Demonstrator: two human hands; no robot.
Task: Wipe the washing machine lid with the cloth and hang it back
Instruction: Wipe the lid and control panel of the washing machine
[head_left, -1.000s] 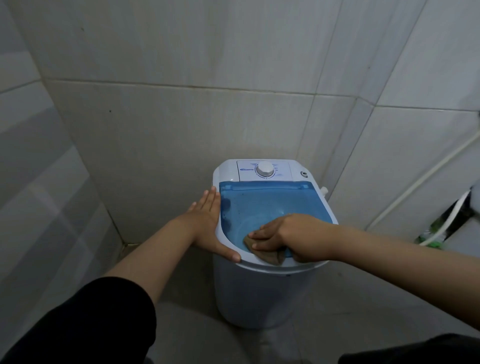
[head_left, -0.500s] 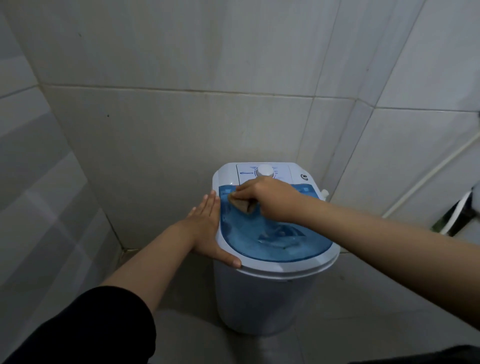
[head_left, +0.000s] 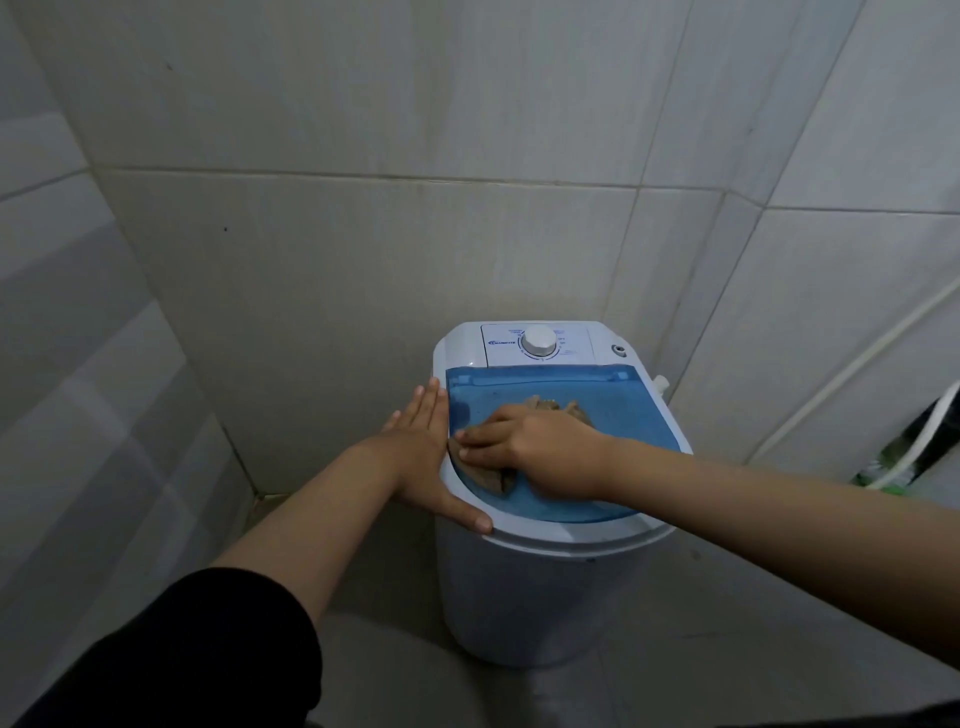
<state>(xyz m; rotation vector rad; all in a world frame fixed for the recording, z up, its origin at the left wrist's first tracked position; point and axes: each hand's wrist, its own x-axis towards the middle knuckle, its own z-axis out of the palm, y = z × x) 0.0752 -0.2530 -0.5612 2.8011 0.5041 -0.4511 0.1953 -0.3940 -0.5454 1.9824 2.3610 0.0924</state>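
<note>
A small white washing machine (head_left: 545, 597) stands in the tiled corner, with a translucent blue lid (head_left: 623, 410) on top and a white dial (head_left: 538, 341) behind it. My right hand (head_left: 535, 449) presses a brown cloth (head_left: 485, 478) flat on the left half of the lid; part of the cloth shows beyond my knuckles, the rest is hidden under my palm. My left hand (head_left: 423, 452) lies flat and open against the machine's left rim, thumb on the front edge, holding nothing.
Grey tiled walls close in behind and on the left. A white pipe (head_left: 852, 374) runs up the right wall. At the right edge a white hose (head_left: 930, 436) and something green (head_left: 878, 475) sit near the floor.
My right hand has slid the cloth from the lid's front edge to the back left corner, then forward again to the left middle. My left hand has stayed on the rim.
</note>
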